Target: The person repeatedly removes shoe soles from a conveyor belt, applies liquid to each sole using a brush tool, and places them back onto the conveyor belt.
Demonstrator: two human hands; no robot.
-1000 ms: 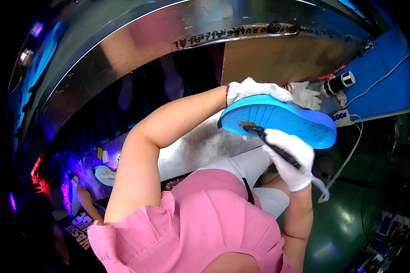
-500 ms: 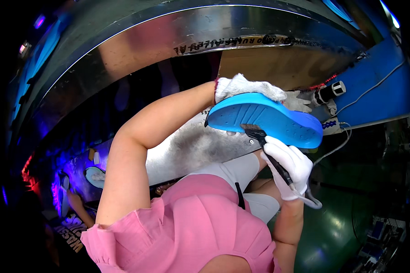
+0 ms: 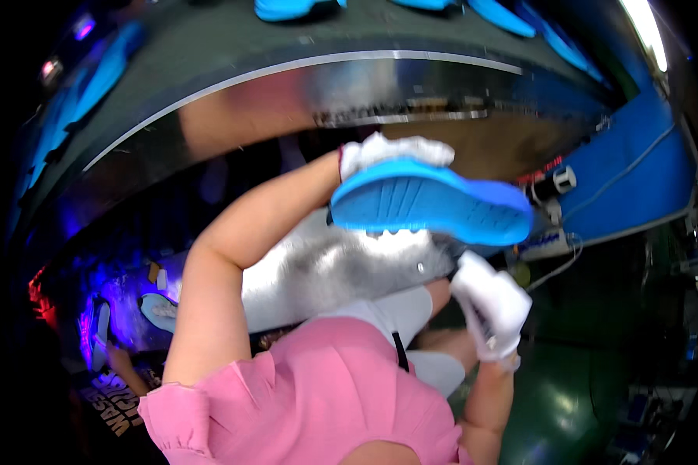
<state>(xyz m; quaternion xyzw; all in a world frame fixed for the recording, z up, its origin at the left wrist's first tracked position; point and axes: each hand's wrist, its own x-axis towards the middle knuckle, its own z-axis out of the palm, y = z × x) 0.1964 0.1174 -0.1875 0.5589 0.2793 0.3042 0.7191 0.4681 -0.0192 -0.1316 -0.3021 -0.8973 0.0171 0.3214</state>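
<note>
My left hand (image 3: 395,151), in a white knitted glove, grips a bright blue shoe sole (image 3: 434,203) from its far edge. The sole is tilted so its grooved, dotted face shows toward me; my left fingers are mostly hidden behind it. Just below the sole's right end is my right hand (image 3: 495,310), in a white glove, apart from the sole and blurred by motion. Its fingers are closed around a black-handled brush (image 3: 453,254), of which only a dark, smeared part shows at the fingertips.
Under the sole lies a shiny metal worktop (image 3: 318,275). Beyond it runs a curved dark conveyor (image 3: 209,74) carrying more blue soles (image 3: 291,8). A black cylinder with a white end (image 3: 554,184) stands at right near a grey cable (image 3: 624,169). Another person's arm (image 3: 124,368) is at lower left.
My right hand has drawn the brush off the sole's face and turned, so the handle hardly shows. The sole sits slightly further left; the view has tilted up, showing more of the conveyor.
</note>
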